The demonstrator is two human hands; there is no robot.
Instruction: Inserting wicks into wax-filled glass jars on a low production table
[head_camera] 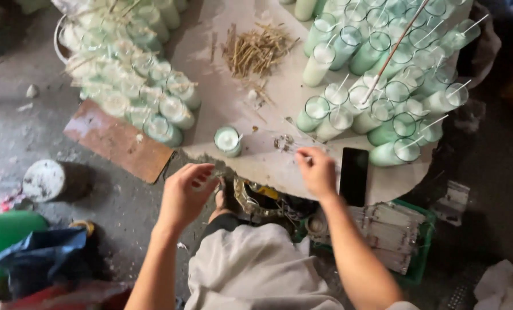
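Observation:
A round pale table (268, 166) holds many glass candle jars filled with pale green wax. One single candle jar (228, 140) stands alone near the front edge. My left hand (186, 192) hovers just below and left of that jar, fingers curled and pinching something thin; what it is I cannot make out. My right hand (316, 170) rests on the table edge, pinching a thin white wick stick (294, 150) near a small clear bit. A black phone (354, 175) lies right beside my right hand.
Clusters of candle jars fill the right (383, 74) and left (136, 86) of the table; a heap of short straw sticks (256, 49) lies between them. A green crate of wick bundles (391, 235) sits at lower right. A brown board (118, 140) and a grey cylinder (45, 179) are on the floor.

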